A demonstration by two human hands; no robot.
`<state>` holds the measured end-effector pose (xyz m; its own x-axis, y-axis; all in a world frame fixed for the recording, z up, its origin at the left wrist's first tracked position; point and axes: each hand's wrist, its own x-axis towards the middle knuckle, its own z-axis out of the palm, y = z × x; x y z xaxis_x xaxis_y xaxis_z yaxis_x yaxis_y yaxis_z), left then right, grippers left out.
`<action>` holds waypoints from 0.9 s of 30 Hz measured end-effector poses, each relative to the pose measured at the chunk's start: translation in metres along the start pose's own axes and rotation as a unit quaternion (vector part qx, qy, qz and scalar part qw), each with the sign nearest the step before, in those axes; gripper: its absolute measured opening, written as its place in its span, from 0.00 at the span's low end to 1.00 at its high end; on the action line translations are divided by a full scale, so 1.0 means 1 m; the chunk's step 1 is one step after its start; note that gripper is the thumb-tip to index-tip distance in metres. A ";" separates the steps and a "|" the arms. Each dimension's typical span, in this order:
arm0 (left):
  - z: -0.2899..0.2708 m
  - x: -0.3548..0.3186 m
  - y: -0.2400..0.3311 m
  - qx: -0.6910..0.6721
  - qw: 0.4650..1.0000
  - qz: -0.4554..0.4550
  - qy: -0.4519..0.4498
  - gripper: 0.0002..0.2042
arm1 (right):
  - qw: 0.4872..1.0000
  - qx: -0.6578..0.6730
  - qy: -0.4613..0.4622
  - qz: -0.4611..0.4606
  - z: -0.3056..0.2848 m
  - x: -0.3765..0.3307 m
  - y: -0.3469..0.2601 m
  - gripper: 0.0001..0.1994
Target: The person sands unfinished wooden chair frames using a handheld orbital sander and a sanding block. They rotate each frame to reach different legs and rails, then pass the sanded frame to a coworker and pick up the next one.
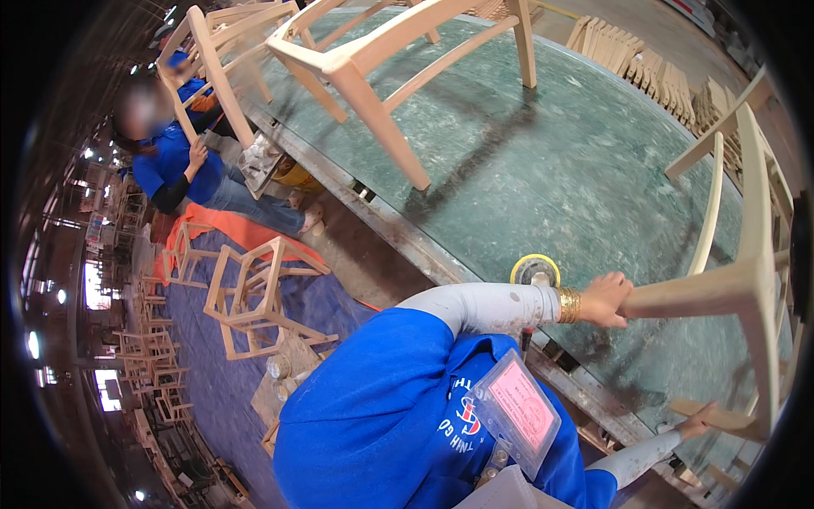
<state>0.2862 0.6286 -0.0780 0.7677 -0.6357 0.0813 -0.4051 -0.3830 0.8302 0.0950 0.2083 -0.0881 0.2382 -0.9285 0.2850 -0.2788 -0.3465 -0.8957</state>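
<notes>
A bare wooden chair frame [750, 288] rests on the green-topped table at the right, tipped so that its legs point toward me. My left hand [604, 299], with gold bangles at its wrist, is closed round the end of one chair leg. Lower down, my right hand [697, 422] grips another leg of the same frame; its fingers are partly hidden. Just beyond my left forearm lies a round tool with a yellow rim [536, 270], perhaps a sander, partly covered by my sleeve.
A second chair frame [373, 93] stands on the table [509, 178]. Curved wooden parts [627, 59] are stacked beyond it. A co-worker in blue [182, 165] holds another frame at far left. More chair frames [254, 297] stand on blue floor sheeting [212, 407].
</notes>
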 end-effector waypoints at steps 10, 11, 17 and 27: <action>-0.181 -0.127 -0.099 -0.011 0.926 -0.176 0.332 0.07 | 0.826 -0.454 -0.329 -0.047 -0.041 -0.057 -0.010 0.23; -0.202 -0.144 -0.122 0.026 0.883 -0.176 0.435 0.08 | 0.828 -0.344 -0.442 0.035 -0.034 -0.093 -0.014 0.21; -0.296 -0.178 -0.211 0.086 0.711 -0.187 0.673 0.35 | 0.596 0.077 -0.795 0.083 0.099 -0.280 -0.254 0.19; -0.321 -0.158 -0.203 -0.003 0.783 -0.291 0.550 0.20 | 0.702 0.274 -0.631 0.184 0.452 -0.393 -0.385 0.32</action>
<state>0.4062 1.0221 -0.0821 0.7863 0.6078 0.1111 0.1724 -0.3885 0.9052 0.5291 0.7675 -0.0093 0.9748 0.0350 -0.2205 -0.2203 0.3105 -0.9247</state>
